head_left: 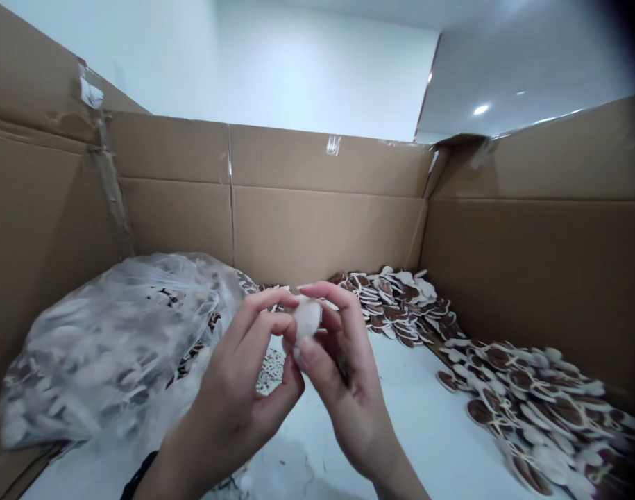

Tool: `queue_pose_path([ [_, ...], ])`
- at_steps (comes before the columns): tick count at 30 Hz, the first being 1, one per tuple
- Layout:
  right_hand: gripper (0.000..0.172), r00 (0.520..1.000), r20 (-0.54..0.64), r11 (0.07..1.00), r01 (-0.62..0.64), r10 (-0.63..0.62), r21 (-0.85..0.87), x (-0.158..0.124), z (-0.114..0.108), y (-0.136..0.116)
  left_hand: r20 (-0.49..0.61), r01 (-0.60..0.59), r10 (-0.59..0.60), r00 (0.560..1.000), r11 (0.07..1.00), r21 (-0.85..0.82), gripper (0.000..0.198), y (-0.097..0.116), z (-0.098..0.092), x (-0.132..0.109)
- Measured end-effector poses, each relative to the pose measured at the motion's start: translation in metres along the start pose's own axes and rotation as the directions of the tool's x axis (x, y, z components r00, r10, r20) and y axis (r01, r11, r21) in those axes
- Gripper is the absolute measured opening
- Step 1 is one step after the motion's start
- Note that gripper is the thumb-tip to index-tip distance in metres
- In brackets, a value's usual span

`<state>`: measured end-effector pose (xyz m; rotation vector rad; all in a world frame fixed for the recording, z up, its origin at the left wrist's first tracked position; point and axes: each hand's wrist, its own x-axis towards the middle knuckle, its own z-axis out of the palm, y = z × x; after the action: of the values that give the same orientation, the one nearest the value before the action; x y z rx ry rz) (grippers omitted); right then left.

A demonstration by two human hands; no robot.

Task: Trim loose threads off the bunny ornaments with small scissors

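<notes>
A small white flat piece [307, 318] is pinched between the fingertips of both hands, held up in front of me. My left hand [239, 389] curls its fingers round the piece's left side, with the thumb below. My right hand [343, 375] grips its right side with thumb and forefinger. Under my hands lies a white surface [421, 423]. The piece's shape is blurred and partly hidden by my fingers.
A clear plastic bag [114, 340] full of brown-and-white pieces lies at the left. Rows of brown-and-white flat pieces [400, 305] run along the back and down the right side [536, 410]. Tall cardboard walls [322, 229] enclose the area on three sides.
</notes>
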<state>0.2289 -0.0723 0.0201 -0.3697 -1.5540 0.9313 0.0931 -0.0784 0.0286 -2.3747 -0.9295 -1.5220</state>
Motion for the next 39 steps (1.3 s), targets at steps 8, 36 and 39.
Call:
queue_pose_path([
  [8, 0.013, 0.994, -0.009, 0.986, -0.108, 0.110, 0.129, 0.012, 0.002, 0.006, 0.037, 0.098, -0.096, 0.995, 0.995, -0.037, 0.025, -0.009, 0.005, 0.000],
  [36, 0.010, 0.917, -0.317, 0.934, -0.133, 0.243, 0.331, 0.027, -0.007, 0.010, -0.024, 0.224, -0.251, 0.968, 0.900, -0.374, 0.030, -0.006, 0.011, -0.001],
  [39, 0.013, 0.918, -0.330, 0.942, -0.114, 0.222, 0.316, 0.024, -0.006, 0.008, -0.155, 0.192, -0.215, 0.964, 0.970, -0.150, 0.024, -0.005, 0.010, 0.000],
])
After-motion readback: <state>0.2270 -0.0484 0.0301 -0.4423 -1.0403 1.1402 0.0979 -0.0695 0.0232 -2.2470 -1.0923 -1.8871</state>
